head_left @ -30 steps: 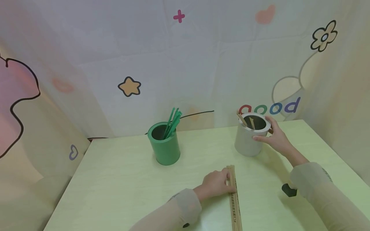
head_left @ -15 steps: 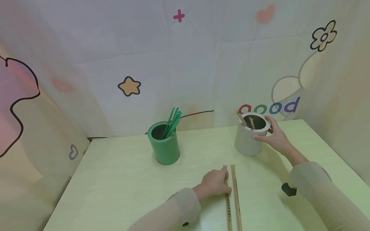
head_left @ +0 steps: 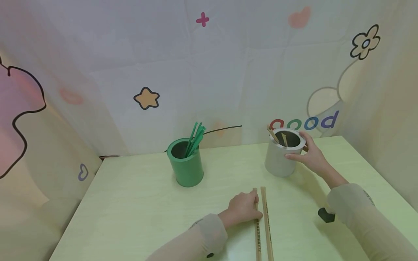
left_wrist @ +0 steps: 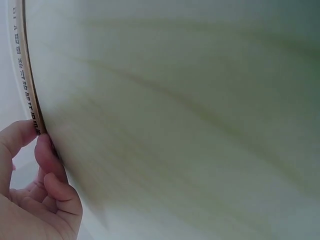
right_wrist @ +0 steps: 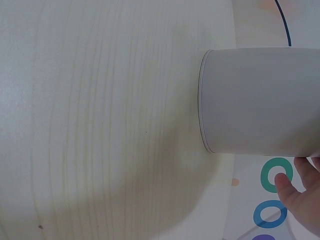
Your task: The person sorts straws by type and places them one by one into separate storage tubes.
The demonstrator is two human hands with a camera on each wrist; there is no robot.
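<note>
My left hand (head_left: 242, 208) pinches a long thin tan stick (head_left: 258, 235) printed with dark characters along its side. In the left wrist view this printed stick (left_wrist: 27, 75) runs up from between thumb and fingers. A second tan stick (head_left: 267, 224) lies on the table just to its right, nearly parallel, with a narrow gap between. At the back right, my right hand (head_left: 310, 156) holds a white cylindrical pot (head_left: 280, 163) by its right side near the rim, the thumb in front. Several short tan pieces (head_left: 273, 135) stick up inside that pot.
A green cylindrical pot (head_left: 187, 172) with several green sticks (head_left: 196, 139) stands back left of the hands. Behind the pale wooden table (head_left: 130, 210) hangs a printed cloth (head_left: 163, 47), which also closes in both sides.
The left hand has shifted slightly left with its stick, parting it from the other stick, which lay against it a second ago. The right hand and white pot have stayed in place.
</note>
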